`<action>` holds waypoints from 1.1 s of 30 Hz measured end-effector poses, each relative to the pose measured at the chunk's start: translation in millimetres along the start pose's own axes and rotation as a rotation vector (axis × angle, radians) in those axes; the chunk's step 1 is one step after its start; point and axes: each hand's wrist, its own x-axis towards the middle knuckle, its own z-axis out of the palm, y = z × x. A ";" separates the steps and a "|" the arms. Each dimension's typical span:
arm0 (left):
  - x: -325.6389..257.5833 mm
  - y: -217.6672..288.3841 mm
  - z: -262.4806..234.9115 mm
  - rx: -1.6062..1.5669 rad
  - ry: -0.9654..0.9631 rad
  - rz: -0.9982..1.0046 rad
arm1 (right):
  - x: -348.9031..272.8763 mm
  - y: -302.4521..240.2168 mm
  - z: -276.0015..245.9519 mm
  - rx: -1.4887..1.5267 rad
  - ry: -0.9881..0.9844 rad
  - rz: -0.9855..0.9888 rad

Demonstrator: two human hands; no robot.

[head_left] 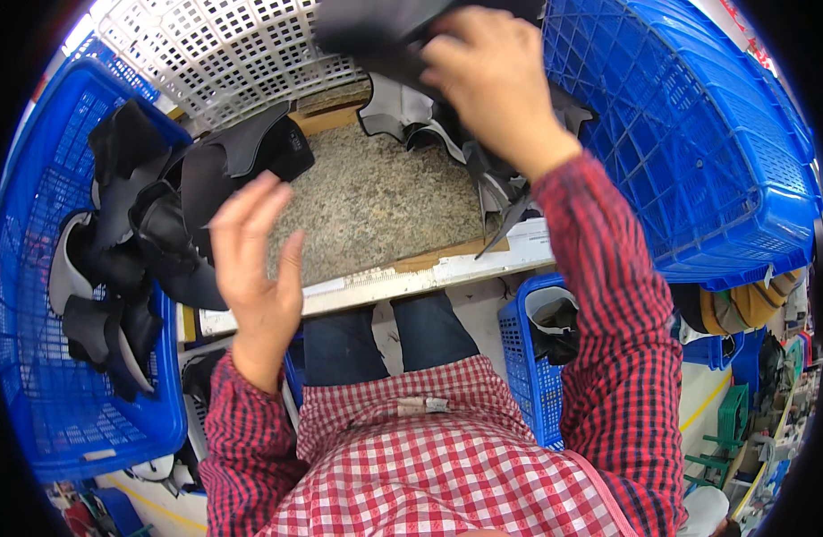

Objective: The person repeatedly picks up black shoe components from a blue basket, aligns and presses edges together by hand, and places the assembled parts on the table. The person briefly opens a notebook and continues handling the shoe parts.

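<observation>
Here, we see two bare hands working over a speckled tabletop [385, 201]. The right hand [499, 85] is at the far side, its thumb and fingers [440, 59] clamped on a dark piece [367, 31]. Motion blurs that piece, so its full shape is hard to make out; we see it raised in front of a white basket [215, 54] that stands behind the tabletop.

The left hand [264, 286] holds nothing. Its fingers are apart and point away from the body, over the near left part of the tabletop. Beside them we find some black pieces [268, 148], overlapping one another; we cannot tell whether the fingertips touch them.

Below the right hand, we notice pale-lined pieces [398, 107] lying at the far edge, and more dark and grey material gathered along the right side, partly hidden by the wrist.

To our left, a big blue basket [18, 358] holds a loose heap of curved black parts [121, 237], some with white linings. To our right, another large blue basket [671, 152] leans close to the tabletop. Lower down, near the knees, we see a small blue basket [512, 327] with dark things inside. The person wears red-and-black checked sleeves [613, 268] and a red-and-white checked apron [411, 483].
</observation>
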 end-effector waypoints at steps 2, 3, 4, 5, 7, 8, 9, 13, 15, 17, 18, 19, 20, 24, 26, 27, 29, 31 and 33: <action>7.4 13.0 -10.7 0.126 0.066 0.161 | -3.1 -56.2 -22.2 0.081 -0.102 -0.110; 6.6 18.7 -10.9 0.150 -0.063 0.292 | -7.5 -82.4 -29.3 0.140 -0.090 -0.106; 3.5 19.7 -10.6 0.214 -0.211 0.390 | -12.4 -104.8 -35.8 0.205 -0.089 -0.117; -5.9 25.3 -2.6 0.318 -0.305 0.297 | -19.4 -116.3 -44.0 0.205 -0.179 -0.136; -20.7 14.4 6.4 0.229 -0.291 0.254 | -25.9 -143.0 -49.4 0.312 -0.105 -0.067; -30.4 5.8 6.8 0.162 -0.310 0.221 | -31.9 -152.2 -55.7 0.346 -0.086 -0.028; -42.7 -0.4 6.5 0.125 -0.285 0.228 | -38.1 -159.3 -61.1 0.426 -0.120 0.047; -85.8 -15.8 -12.2 -0.078 -0.205 -0.006 | -82.4 -169.3 -84.3 0.608 -0.095 0.418; -101.6 -6.0 -20.2 -0.161 -0.195 -0.230 | -103.1 -187.6 -79.2 0.853 -0.167 0.607; -113.5 11.0 -21.3 -0.259 -0.284 -0.449 | -117.9 -208.3 -71.6 0.960 -0.242 0.681; -116.7 17.8 -20.9 -0.203 -0.323 -0.388 | -123.0 -217.3 -71.6 0.974 -0.295 0.718; -117.8 22.4 -20.6 -0.228 -0.366 -0.333 | -125.3 -219.8 -70.5 0.996 -0.367 0.685; -118.2 26.1 -20.6 -0.201 -0.381 -0.330 | -125.5 -221.9 -71.0 1.022 -0.453 0.649; -113.3 19.2 -26.1 -0.175 -0.324 -0.347 | -111.7 -201.5 -73.7 1.402 -0.424 0.838; -114.5 16.9 -27.2 -0.189 -0.334 -0.334 | -103.0 -189.9 -72.8 0.769 -0.291 0.322; -115.1 16.7 -26.6 -0.190 -0.324 -0.299 | -98.4 -190.9 -69.6 0.766 -0.252 0.230; -115.9 16.8 -25.6 -0.179 -0.322 -0.290 | -90.8 -197.3 -64.4 0.694 -0.162 0.078; -114.9 13.9 -26.7 -0.168 -0.336 -0.234 | -84.3 -195.3 -52.4 0.702 -0.150 0.101; -113.9 8.8 -35.0 -0.260 -0.334 -0.139 | -80.0 -180.0 -31.0 0.648 -0.099 0.204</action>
